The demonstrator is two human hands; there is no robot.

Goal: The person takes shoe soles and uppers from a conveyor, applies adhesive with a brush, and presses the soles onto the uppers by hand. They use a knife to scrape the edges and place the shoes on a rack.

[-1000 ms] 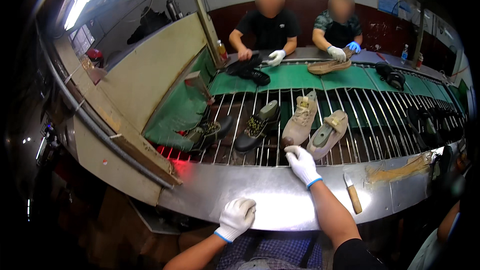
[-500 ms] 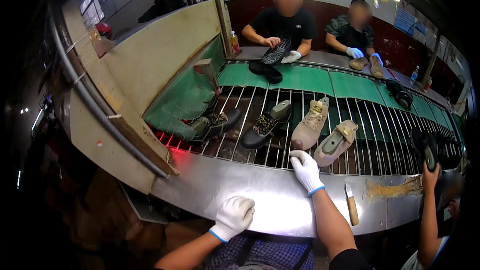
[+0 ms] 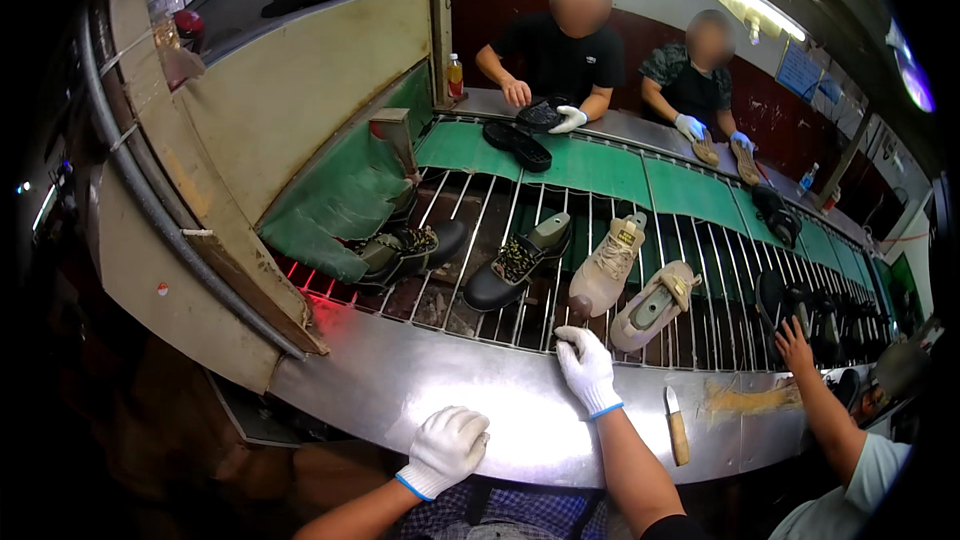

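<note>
Both my hands wear white knit gloves with blue cuffs. On the near edge of the metal ledge [image 3: 350, 380] rests my left hand [image 3: 447, 448], its fingers folded in and nothing showing in them. My right hand [image 3: 587, 370] lies at the rack's front rail, fingers loosely bent and empty, just short of the toe of a beige lace-up shoe [image 3: 608, 270]. A second beige shoe [image 3: 655, 308], with a green last in it, lies beside that one. To the left are a black shoe [image 3: 515, 265] with patterned laces and another black shoe [image 3: 432, 243], partly under a green flap.
A knife with a wooden handle [image 3: 678, 437] lies on the ledge, right of my right arm. The wire rack [image 3: 715, 305] runs off rightward. Across it, two people handle soles by a green strip [image 3: 590, 170]. At right, a co-worker's hand [image 3: 795, 345] touches a black shoe.
The whole view has shifted; my hands keep nearly the same places on the ledge. The co-worker at right has lowered a black shoe onto the rack. The person opposite has lowered a black sole.
</note>
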